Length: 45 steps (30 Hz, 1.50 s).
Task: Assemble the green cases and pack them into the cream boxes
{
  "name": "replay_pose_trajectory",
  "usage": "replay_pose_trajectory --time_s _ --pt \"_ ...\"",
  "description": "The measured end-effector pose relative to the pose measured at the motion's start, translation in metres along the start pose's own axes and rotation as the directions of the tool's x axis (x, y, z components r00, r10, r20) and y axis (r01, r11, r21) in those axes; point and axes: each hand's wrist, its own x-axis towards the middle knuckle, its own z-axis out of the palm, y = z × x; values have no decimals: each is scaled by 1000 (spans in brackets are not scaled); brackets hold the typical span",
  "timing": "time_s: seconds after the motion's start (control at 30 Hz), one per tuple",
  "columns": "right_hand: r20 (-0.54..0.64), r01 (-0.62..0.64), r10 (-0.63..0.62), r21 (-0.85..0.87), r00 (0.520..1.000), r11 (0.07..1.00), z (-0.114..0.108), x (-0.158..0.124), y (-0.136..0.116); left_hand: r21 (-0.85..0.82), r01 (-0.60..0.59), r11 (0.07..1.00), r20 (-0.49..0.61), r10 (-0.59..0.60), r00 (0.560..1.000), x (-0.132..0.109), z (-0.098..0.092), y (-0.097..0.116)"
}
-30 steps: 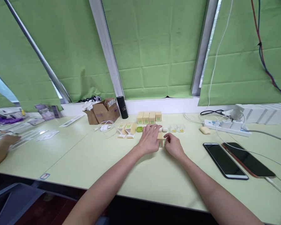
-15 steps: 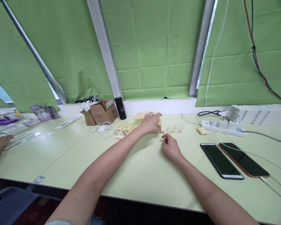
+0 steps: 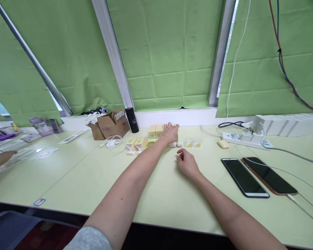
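My left hand (image 3: pixel 170 133) reaches to the back of the table, its fingers bent over a small yellow box at the right end of a row of yellow boxes (image 3: pixel 152 131). Its palm hides part of that box. Just below lie two small whitish rounded pieces (image 3: pixel 179 144), and a green piece (image 3: pixel 151 143) shows beside the wrist. Nearer to me, my right hand (image 3: pixel 188 162) is low over the table, fingers loosely curled in with nothing visible in them. Two clear cups with yellow centres (image 3: pixel 193 143) stand beyond it.
Left of the boxes are two opened yellow stands (image 3: pixel 137 145), a white charger with cable (image 3: pixel 112 143), a black bottle (image 3: pixel 131 120) and a cardboard box (image 3: pixel 112 125). Two phones (image 3: pixel 245 177) and a power strip (image 3: pixel 246 140) lie right. Another person's hand (image 3: pixel 1 161) is far left.
My left hand has drawn its fingers in over the end box, uncovering whitish pieces and a green piece. My right hand stays nearly put. The view has shifted slightly.
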Motion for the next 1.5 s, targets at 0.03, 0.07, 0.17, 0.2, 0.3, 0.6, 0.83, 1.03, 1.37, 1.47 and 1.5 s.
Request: replay_pose_trajectory --time_s 0.03,0.07,0.17,0.2,0.3,0.6,0.83,1.03,1.37,1.47,1.5 --pt "3 -4 4 0 1000 1000 0 0 -1 2 10 1000 8 -10 1000 2 5 0" --pt "7 -8 8 1 1000 1000 -1 -1 -2 3 19 1000 15 -19 1000 5 9 0" --pt "13 -11 11 8 1000 1000 -1 -1 -2 9 47 999 29 -48 998 9 17 1" --pt "14 -10 9 10 1000 1000 -1 0 -2 11 54 998 28 -54 998 9 19 1" --pt "17 -5 5 11 1000 1000 0 1 0 21 63 998 4 -63 998 5 20 5" --pt "20 32 -31 -23 999 999 0 0 -1 11 45 999 0 -45 999 -24 23 26" --pt "28 36 -35 -42 999 998 -2 -1 -3 -45 87 995 41 -86 995 -21 28 24" --pt "42 18 -16 -42 999 999 -4 -3 -7 -96 146 985 77 -139 987 -12 27 25" --pt "55 19 -16 -55 998 998 -3 -2 -7 -138 215 967 103 -202 974 -4 27 24" --pt "55 18 -15 -57 998 998 -3 -2 -6 -144 222 964 104 -209 972 -3 27 24" --pt "55 14 -11 -55 998 998 -2 -2 -6 -146 224 964 104 -210 972 -2 27 24"
